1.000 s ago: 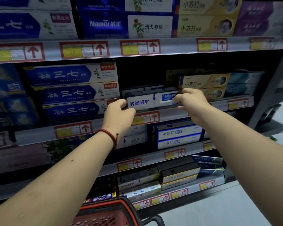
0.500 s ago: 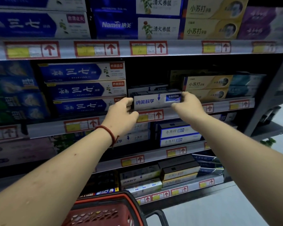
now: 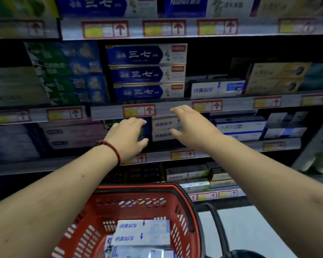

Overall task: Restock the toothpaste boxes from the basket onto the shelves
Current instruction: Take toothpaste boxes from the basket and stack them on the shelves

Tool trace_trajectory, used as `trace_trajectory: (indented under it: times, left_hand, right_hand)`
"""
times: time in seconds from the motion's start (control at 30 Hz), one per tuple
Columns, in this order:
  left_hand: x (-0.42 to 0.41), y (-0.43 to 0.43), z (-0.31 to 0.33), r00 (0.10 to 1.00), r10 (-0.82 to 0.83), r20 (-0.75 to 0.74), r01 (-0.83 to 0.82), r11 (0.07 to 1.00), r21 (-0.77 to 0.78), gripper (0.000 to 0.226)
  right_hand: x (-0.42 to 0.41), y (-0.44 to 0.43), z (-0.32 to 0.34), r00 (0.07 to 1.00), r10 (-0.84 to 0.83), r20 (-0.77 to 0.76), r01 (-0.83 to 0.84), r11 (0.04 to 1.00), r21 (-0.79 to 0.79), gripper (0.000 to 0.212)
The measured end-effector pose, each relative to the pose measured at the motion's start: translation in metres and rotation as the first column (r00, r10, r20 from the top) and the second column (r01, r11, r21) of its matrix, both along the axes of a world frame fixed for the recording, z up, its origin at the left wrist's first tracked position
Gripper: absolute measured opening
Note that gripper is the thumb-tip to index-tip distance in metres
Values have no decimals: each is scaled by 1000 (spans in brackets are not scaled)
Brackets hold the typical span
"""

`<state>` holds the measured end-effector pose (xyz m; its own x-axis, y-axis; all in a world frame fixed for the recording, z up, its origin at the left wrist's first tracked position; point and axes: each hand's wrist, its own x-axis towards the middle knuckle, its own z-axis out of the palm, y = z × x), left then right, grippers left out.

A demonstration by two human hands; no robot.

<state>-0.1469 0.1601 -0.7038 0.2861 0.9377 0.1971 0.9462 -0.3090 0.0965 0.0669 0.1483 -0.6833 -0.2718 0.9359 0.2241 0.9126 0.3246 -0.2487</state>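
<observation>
A white toothpaste box with blue marks (image 3: 215, 89) lies on the middle shelf, between the dark blue boxes (image 3: 146, 73) and the yellow ones (image 3: 274, 79). Both my hands hang in the air below it, in front of the shelf underneath. My left hand (image 3: 128, 135), with a red cord on its wrist, is empty with loose fingers. My right hand (image 3: 189, 125) is spread and holds nothing. The red basket (image 3: 183, 216) sits below my arms with several white toothpaste boxes (image 3: 141, 232) inside.
Shelf rails with red arrow price tags (image 3: 139, 110) run across each level. More white boxes (image 3: 163, 129) stand on the shelf behind my hands. The basket's black handle (image 3: 215, 220) hangs on its right side. Pale floor (image 3: 250, 229) lies at the lower right.
Both hands have let go of the white box, which stays on the middle shelf, and have drawn back and down. The view has tilted down and left, showing the inside of the basket.
</observation>
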Motion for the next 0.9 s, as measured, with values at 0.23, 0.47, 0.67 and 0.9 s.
trace_trajectory:
  times: [0.23, 0.47, 0.67, 0.9]
  left_hand:
    - [-48, -32, -41, 998, 21, -51, -23, 999, -39, 62]
    - [-81, -65, -96, 997, 18, -78, -27, 994, -108, 64]
    - [-100, -89, -151, 988, -13, -156, -21, 976, -215, 63]
    - [-116, -109, -207, 984, -41, -176, -19, 945, -328, 62]
  right_hand:
    - [-43, -29, -45, 994, 76, 77, -72, 996, -57, 66]
    - [-73, -56, -102, 987, 101, 122, -82, 985, -148, 63]
    - [-92, -79, -157, 977, 136, 166, -88, 960, -267, 61]
    - [-100, -97, -218, 973, 148, 176, -67, 916, -395, 61]
